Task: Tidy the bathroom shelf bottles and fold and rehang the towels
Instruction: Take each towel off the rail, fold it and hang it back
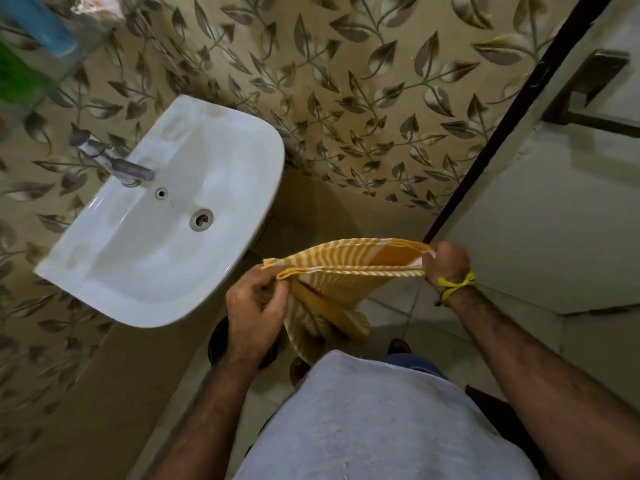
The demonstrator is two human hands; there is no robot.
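Observation:
A yellow and white striped towel (341, 263) is stretched between my hands in front of my body. My left hand (254, 306) pinches its left corners. My right hand (446, 263), with a yellow thread tied at the wrist, grips its right corners. The top edges lie doubled together and the rest hangs down in loose folds toward the floor. A blue bottle (41, 24) and a green bottle (14, 72) stand blurred on a glass shelf (74, 69) at the top left.
A white wash basin (221, 289) with a metal tap (121, 166) juts out at the left, close to my left hand. Leaf-patterned tiles (346, 81) cover the wall ahead. A door with a dark frame (512, 109) and a metal bar (599, 123) is at the right.

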